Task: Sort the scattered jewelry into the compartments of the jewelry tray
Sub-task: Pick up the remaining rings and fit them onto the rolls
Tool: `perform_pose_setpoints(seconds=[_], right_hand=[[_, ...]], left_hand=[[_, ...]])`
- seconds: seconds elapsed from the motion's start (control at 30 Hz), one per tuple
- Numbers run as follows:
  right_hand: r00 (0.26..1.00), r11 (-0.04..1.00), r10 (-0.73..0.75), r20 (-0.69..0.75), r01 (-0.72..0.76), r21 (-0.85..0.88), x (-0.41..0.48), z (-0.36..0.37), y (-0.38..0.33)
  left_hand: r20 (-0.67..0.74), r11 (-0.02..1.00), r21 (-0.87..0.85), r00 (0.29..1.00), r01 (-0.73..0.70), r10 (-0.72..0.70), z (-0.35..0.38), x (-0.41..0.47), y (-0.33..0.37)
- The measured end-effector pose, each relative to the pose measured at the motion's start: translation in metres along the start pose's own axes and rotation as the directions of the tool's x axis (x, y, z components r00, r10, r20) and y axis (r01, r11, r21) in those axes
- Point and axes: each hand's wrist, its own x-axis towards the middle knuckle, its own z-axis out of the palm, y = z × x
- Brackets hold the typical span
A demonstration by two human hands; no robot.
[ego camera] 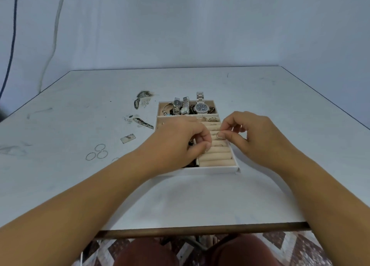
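Over the ring rolls: the right hand hovered above the cream padded rows of the jewelry tray, with thumb and forefinger closed in a pinch and the other fingers loosely bent behind them.
Ring: a thin silver ring sat in that pinch at the right hand's fingertips, just above the rolls, in the small gap between the two hands.
Left hand: the left hand was over the tray's left side with its fingers curled under, knuckles just beside the right hand's fingertips; whether it held anything could not be told.
Beyond both hands: the tray's far compartment held a large dark-dialled watch, smaller watches to its left, and a tangle of other pieces too small to make out.
Under the left wrist: dark beads showed in the near-left compartment.
Out past the left hand: three thin hoops lay close together on the table, well apart from the tray. A small pale tag lay between them and the tray.
Farther out on the same side: scattered dark and silver pieces lay loose near the tray's far-left corner.
Tray: it rested flat on the white table between the two forearms, its near rim toward the person.
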Motion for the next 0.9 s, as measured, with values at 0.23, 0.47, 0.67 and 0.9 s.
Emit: perform_pose_setpoints(seconds=[0.23, 0.47, 0.67, 0.9], right_hand=[[1.0, 0.999, 0.005, -0.031, -0.004, 0.044, -0.001, -0.003, 0.003], [1.0, 0.998, -0.013, -0.001, 0.013, 0.062, -0.004, -0.003, -0.003], [0.993, 0.996, 0.008, 0.121, -0.018, 0.087, -0.005, -0.004, -0.009], [0.975, 0.999, 0.018, 0.223, -0.024, 0.027, -0.009, -0.011, -0.011]], left_hand=[[0.123, 0.998, 0.043, 0.991, 0.042, -0.047, -0.004, 0.007, 0.003], [0.118, 0.999, 0.048, 0.993, 0.0, -0.006, -0.012, -0.008, -0.012], [0.154, 0.99, 0.138, 0.987, 0.016, -0.037, -0.018, -0.036, -0.031], [0.095, 0.988, 0.146, 0.993, 0.049, -0.063, -0.01, -0.042, -0.033]])
